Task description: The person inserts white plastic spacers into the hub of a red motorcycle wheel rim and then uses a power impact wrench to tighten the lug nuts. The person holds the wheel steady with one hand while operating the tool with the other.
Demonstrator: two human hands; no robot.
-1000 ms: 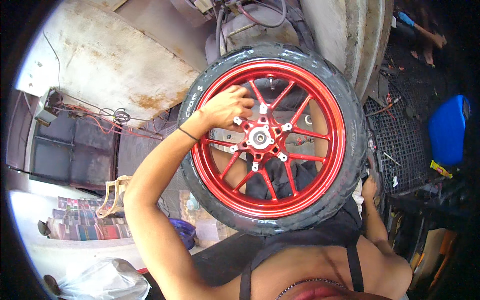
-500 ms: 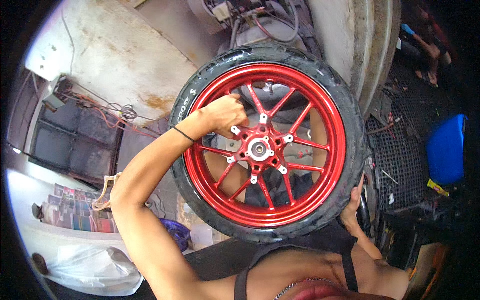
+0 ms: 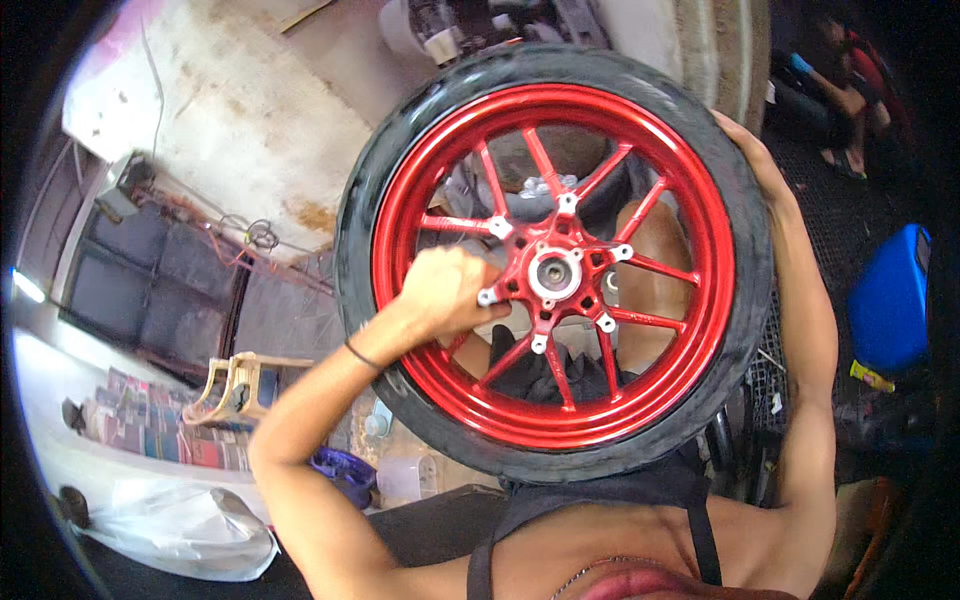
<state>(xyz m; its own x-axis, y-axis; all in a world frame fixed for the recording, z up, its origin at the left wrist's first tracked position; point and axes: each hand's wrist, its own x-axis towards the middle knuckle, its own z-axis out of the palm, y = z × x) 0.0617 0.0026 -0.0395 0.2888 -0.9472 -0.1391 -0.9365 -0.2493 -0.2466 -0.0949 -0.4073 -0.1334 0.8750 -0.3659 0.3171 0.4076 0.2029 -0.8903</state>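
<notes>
A motorcycle wheel with a glossy red rim and black tyre is held upright in front of my chest. Its silver hub faces me, ringed by red spokes and pale metal mounting tabs. My left hand, with a dark band at its wrist, is closed round a spoke left of the hub. At the tyre's upper right edge my right hand presses against the outer tread, its fingers partly hidden behind the rubber. Through the spokes my legs and dark clothing show.
Dark machinery stands behind the wheel. At right are a blue plastic object, a yellow packet and another person farther back. Lower left hold a clear plastic bag, a purple basin and a wooden frame.
The wheel has turned clockwise and shifted slightly right. My left hand has moved down with its spoke. My right hand has gone from the tyre's lower right side to its upper right.
</notes>
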